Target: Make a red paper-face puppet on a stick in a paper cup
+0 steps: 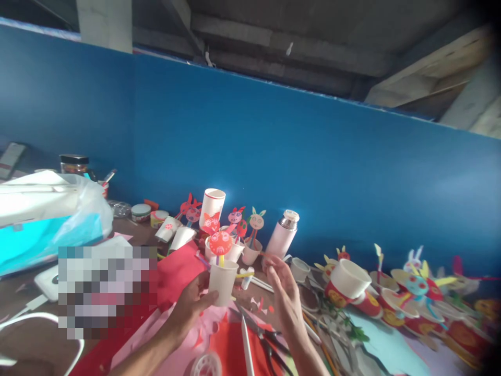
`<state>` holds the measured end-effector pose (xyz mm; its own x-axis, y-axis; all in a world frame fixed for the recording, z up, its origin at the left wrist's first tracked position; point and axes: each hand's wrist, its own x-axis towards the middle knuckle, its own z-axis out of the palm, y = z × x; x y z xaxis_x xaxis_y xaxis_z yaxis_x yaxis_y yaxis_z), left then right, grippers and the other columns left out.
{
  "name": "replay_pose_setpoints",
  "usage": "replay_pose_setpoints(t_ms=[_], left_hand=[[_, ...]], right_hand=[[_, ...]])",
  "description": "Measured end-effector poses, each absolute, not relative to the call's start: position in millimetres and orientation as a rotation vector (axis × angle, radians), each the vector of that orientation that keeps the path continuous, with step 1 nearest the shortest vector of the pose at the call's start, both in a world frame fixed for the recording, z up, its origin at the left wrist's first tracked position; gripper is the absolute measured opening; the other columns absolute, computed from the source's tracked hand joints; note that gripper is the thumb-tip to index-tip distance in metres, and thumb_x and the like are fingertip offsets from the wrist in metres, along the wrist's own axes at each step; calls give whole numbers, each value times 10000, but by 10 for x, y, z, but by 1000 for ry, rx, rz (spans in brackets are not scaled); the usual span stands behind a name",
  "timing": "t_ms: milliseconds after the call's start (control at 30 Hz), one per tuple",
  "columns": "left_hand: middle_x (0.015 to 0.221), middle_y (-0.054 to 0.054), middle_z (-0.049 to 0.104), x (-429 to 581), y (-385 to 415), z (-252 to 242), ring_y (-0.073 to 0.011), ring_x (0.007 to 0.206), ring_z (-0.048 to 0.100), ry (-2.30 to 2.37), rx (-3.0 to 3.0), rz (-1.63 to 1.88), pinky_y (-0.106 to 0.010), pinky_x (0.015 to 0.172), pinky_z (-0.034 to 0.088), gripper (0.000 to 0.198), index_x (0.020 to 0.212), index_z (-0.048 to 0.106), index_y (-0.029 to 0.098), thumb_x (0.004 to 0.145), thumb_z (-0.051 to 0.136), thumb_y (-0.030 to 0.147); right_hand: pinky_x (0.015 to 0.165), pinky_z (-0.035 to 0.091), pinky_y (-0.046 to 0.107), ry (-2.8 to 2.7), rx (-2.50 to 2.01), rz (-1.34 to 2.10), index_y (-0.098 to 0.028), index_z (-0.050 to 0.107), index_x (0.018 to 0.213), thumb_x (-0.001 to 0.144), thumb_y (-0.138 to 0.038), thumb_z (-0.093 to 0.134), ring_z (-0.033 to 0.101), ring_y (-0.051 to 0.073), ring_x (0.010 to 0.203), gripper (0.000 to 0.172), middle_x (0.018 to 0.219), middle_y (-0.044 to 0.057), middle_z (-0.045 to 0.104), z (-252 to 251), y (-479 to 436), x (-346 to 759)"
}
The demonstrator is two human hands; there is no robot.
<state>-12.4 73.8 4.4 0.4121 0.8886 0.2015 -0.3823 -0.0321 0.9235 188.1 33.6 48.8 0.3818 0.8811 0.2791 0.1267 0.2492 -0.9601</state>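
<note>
My left hand (191,305) grips a white paper cup (223,283) from the side, low over sheets of pink and red paper. A round red paper disc on a yellow stick (220,243) rises behind the cup's rim, and a yellow strip (246,274) sticks out at the cup's right side. My right hand (285,297) is raised just right of the cup, with its fingers spread and curved and nothing clearly held. Black-handled scissors (266,339) lie below it on the red paper (230,350).
Paper-cup crafts with animal faces (348,284) crowd the right of the table. A pale pink flask (282,233), a tall printed cup (212,208) and paper rabbit figures (256,222) stand behind the hands. A plastic bag (58,214) lies left, before a blue wall (250,141). A pixelated patch (107,292) hides part of the table.
</note>
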Motion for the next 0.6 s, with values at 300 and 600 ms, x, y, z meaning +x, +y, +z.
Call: replay_pose_setpoints(t_ms=[300, 600], left_hand=[[1196, -120, 592, -132, 769, 28, -277, 1065, 559, 528, 1225, 1102, -383, 896, 437, 532, 1291, 462, 199, 794, 614, 313], [1209, -125, 588, -111, 731, 12, -305, 1121, 526, 488, 1209, 1073, -409, 942, 414, 477, 1208, 548, 171, 772, 629, 344]], right_hand=[[614, 472, 251, -1138, -1141, 1009, -163, 632, 876, 756, -465, 632, 610, 156, 664, 324, 743, 32, 668, 140, 418, 1629], [773, 492, 344, -1338, -1062, 1077, -158, 616, 1014, 782, -420, 621, 639, 238, 885, 350, 951, 80, 691, 91, 373, 1524]])
